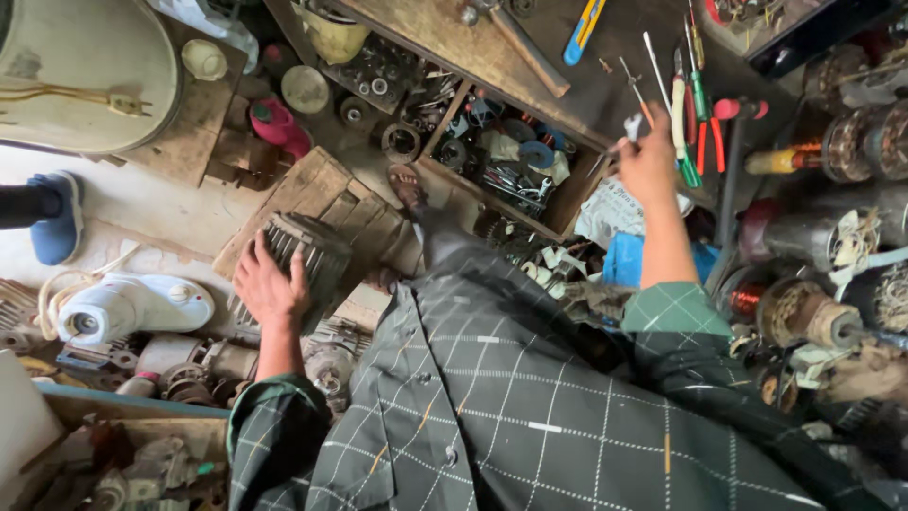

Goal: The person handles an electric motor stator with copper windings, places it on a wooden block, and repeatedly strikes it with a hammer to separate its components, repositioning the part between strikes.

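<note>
My left hand [270, 284] is lying with fingers spread wide over the ribbed motor housing [305, 255], gripping its near side, at about nine o'clock from my chest. My right hand [648, 161] is reaching up toward one o'clock, fingers curled narrow around a small pale piece I cannot make out, at the edge of the workbench [586, 85]. I am seeing one housing, sitting on a wooden block [326, 199], its long axis running from seven to one o'clock, its ribbed end pointing away from me. Just beyond my right hand, roughly five screwdrivers [695, 104] are lying side by side, shafts pointing to twelve. An open drawer of parts [501, 161] is sitting between my two hands. One white appliance [132, 308] is resting at nine o'clock, and copper-wound rotors [804, 312] are crowding three o'clock.
</note>
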Action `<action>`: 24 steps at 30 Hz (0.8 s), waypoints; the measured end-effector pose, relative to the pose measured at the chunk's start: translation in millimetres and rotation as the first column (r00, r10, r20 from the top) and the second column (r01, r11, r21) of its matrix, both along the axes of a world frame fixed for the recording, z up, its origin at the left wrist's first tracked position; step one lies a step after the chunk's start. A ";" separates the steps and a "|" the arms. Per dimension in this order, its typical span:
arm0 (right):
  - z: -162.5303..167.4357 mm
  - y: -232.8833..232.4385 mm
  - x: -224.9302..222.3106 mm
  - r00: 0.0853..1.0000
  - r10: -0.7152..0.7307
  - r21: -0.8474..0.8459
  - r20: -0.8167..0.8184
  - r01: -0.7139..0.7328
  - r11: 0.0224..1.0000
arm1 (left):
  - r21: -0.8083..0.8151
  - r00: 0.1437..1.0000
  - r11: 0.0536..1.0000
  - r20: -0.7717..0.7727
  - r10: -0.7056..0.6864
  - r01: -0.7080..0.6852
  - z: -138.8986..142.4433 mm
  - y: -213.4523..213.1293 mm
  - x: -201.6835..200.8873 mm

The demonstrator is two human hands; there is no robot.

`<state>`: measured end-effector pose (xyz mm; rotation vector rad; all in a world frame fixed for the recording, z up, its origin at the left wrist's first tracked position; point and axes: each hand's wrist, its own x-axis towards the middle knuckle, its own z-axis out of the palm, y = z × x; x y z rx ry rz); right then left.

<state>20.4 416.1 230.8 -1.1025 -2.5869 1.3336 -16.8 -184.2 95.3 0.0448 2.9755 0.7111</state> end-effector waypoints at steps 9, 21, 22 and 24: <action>18.5 -114.3 -34.2 0.973 0.112 -0.923 -0.202 -0.227 0.310 | 0.020 0.997 0.997 0.011 0.081 -0.081 3.3 0.9 0.3; -187.5 -403.3 -287.4 0.327 0.934 -0.768 -0.144 -0.633 0.103 | -0.132 0.871 0.906 0.253 0.422 -0.401 18.0 39.9 -66.0; -200.0 -420.4 -295.4 0.262 0.961 -0.765 -0.092 -0.636 0.100 | -0.135 0.870 0.903 0.244 0.428 -0.407 16.1 39.7 -67.5; -217.0 -448.8 -303.4 0.144 0.989 -0.767 -0.018 -0.636 0.079 | -0.137 0.874 0.903 0.226 0.430 -0.408 13.1 38.7 -67.7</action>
